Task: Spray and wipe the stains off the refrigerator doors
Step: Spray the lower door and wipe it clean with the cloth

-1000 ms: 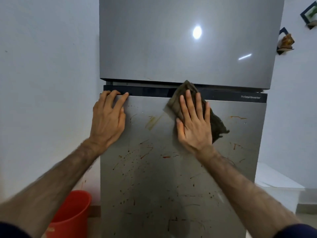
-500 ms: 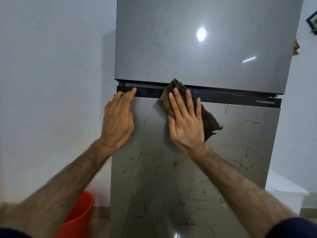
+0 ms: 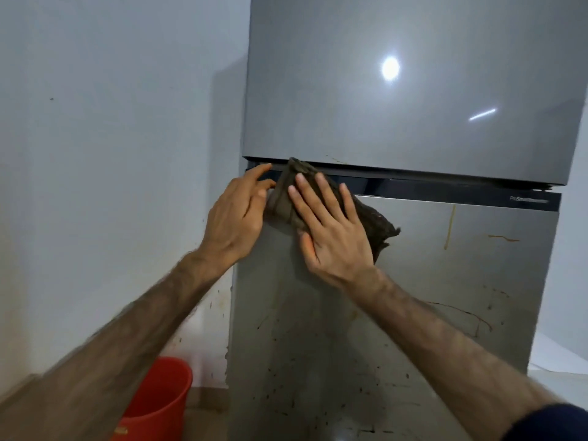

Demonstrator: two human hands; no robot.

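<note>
Head view — right hand (image 3: 334,237) flat on crumpled brown cloth (image 3: 372,222) — glossy lower door (image 3: 429,281)

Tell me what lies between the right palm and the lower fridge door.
In the head view, a dark brown cloth lies between them: the right hand presses it flat against the top left of the lower refrigerator door.

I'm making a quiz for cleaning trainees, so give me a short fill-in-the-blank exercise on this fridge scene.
1. The right hand presses a dark ____ against the lower door.
2. The bucket on the floor is ____.
3. The left hand grips the lower door's ____ edge.

Missing words: cloth; red; left
</note>
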